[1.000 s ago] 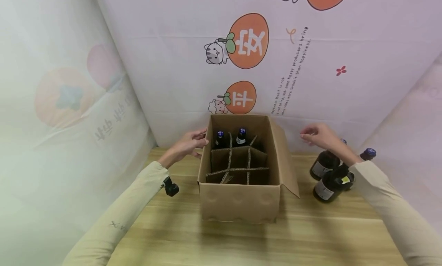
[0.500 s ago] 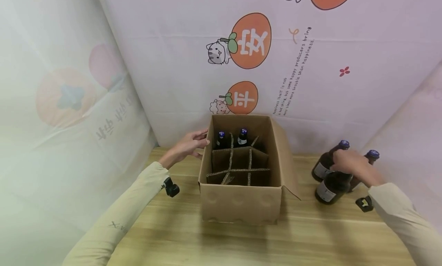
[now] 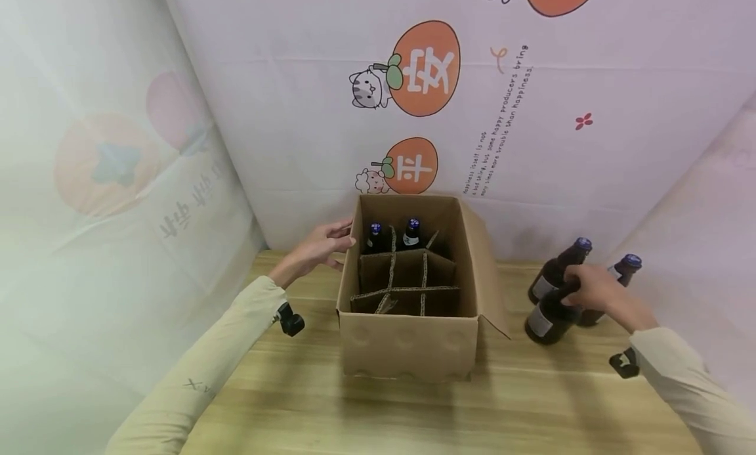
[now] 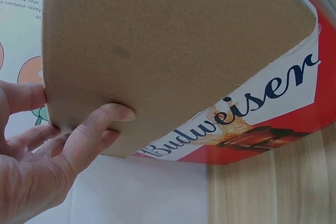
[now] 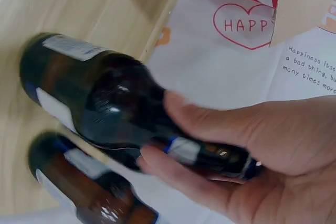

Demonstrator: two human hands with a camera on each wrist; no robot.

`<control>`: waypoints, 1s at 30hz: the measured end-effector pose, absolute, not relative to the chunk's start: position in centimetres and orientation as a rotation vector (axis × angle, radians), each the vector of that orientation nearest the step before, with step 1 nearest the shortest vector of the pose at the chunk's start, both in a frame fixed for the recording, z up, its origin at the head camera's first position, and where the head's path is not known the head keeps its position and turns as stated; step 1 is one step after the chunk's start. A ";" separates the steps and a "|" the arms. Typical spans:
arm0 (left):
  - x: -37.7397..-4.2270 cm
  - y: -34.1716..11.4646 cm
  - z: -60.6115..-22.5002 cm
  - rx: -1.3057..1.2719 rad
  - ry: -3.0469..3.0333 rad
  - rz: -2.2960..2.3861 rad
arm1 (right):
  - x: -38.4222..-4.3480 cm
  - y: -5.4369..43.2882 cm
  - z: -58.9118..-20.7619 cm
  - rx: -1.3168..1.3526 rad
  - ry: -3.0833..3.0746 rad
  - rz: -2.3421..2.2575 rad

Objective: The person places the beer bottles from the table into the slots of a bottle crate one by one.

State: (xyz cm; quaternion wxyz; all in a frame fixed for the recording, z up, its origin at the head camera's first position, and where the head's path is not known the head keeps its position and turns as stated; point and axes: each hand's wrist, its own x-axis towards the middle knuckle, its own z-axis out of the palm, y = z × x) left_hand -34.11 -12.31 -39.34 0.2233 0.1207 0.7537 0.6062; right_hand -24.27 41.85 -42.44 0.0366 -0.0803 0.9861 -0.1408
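An open cardboard box (image 3: 409, 346) with cardboard dividers (image 3: 407, 289) stands at mid-table. Two blue-capped bottles (image 3: 412, 237) sit in its far compartments. My left hand (image 3: 319, 250) rests against the far left corner of the box, fingers spread over the corner, fingertips pressing on brown board in the left wrist view. On the right, my right hand (image 3: 599, 291) grips a dark beer bottle (image 3: 545, 322) by the neck, thumb on one side and fingers on the other; the cap end lies inside the palm in the right wrist view (image 5: 110, 95).
Two more beer bottles stand close to the held one: one bottle (image 3: 546, 279) behind it and another bottle (image 3: 627, 268) to its right. A box flap (image 3: 487, 278) hangs out on the right side. A printed white cloth (image 3: 549, 166) rises behind the table (image 3: 413, 415).
My right hand has moved right from beside the box to the bottles and taken one by the neck. That bottle has shifted slightly left. The left hand keeps its place on the box.
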 end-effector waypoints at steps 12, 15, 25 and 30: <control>-33.8 -12.2 -39.7 0.328 2.095 1.693 | -26.3 38.6 -50.8 0.178 3.352 -1.201; -33.8 -12.1 -39.7 0.330 2.100 1.691 | -26.7 38.1 -51.2 0.179 3.362 -1.376; -33.7 -12.0 -39.5 0.344 2.097 1.684 | -26.9 38.0 -50.8 0.320 3.110 -1.759; -33.5 -12.2 -39.4 0.347 2.094 1.683 | -26.7 37.8 -51.3 0.329 3.051 -1.962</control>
